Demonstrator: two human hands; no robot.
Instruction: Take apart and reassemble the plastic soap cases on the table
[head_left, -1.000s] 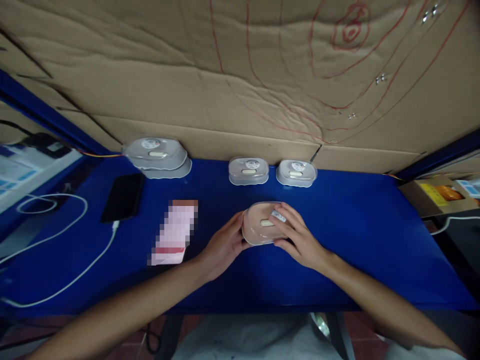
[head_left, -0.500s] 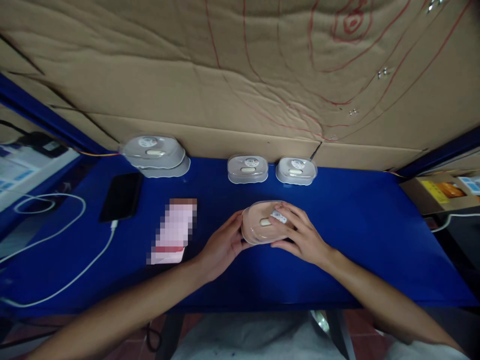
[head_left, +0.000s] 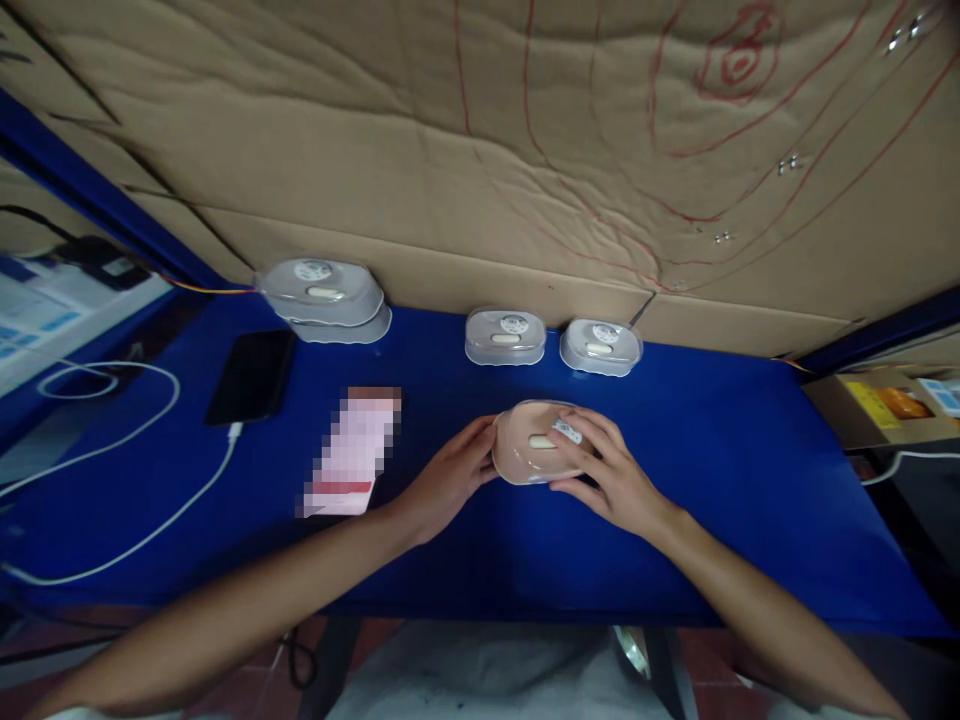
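Observation:
Between my hands is a pinkish-beige oval plastic box (head_left: 525,462) with a clear lid, a pale knob on top and a white sticker. My left hand (head_left: 457,475) grips its left end, the thumb side pressed against the wall. Over the lid's right part lies my right hand (head_left: 611,470), fingers curled around the edge and partly covering the sticker. Behind it, two grey boxes of the same shape, a middle one (head_left: 504,345) and a right one (head_left: 600,352), sit apart near the cardboard. The underside of the held box is hidden.
Stacked grey boxes (head_left: 330,300) stand at the back left. A black phone (head_left: 251,375) with a white cable (head_left: 206,505) and a blurred pink-screened phone (head_left: 356,440) lie on the blue tabletop (head_left: 720,540). A cardboard wall (head_left: 337,160) closes the back; a carton (head_left: 847,410) is at right.
The view has shifted and tilted slightly, so everything sits a little further right. Both hands keep their hold on the pinkish box, with hardly any change in grip.

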